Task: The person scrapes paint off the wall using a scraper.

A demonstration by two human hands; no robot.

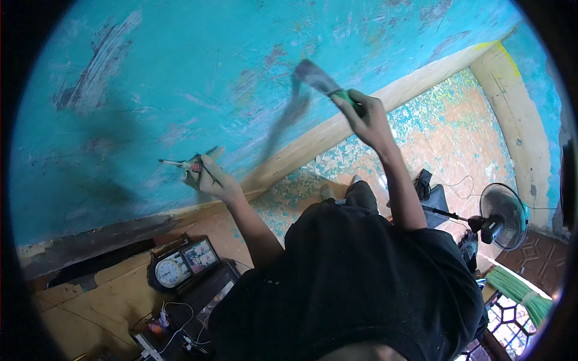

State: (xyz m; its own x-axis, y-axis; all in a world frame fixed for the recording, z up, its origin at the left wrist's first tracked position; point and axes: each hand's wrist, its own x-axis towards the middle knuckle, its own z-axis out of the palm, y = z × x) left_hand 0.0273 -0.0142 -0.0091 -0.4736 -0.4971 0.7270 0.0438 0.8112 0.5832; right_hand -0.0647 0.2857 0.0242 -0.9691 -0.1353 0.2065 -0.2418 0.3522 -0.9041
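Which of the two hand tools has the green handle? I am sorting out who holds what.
The hammer, raised in the right hand near the turquoise wall. The screwdriver in the left hand has a red handle and its tip is against the wall.

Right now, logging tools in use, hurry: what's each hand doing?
Left hand: closed on a red-handled screwdriver held at the wall.
Right hand: closed on a green-handled hammer, raised.

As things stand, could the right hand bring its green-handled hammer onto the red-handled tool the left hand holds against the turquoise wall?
Probably yes. The right hand holds the green-handled hammer raised just off the turquoise wall, and nothing lies between it and the red-handled tool pressed there by the left hand.
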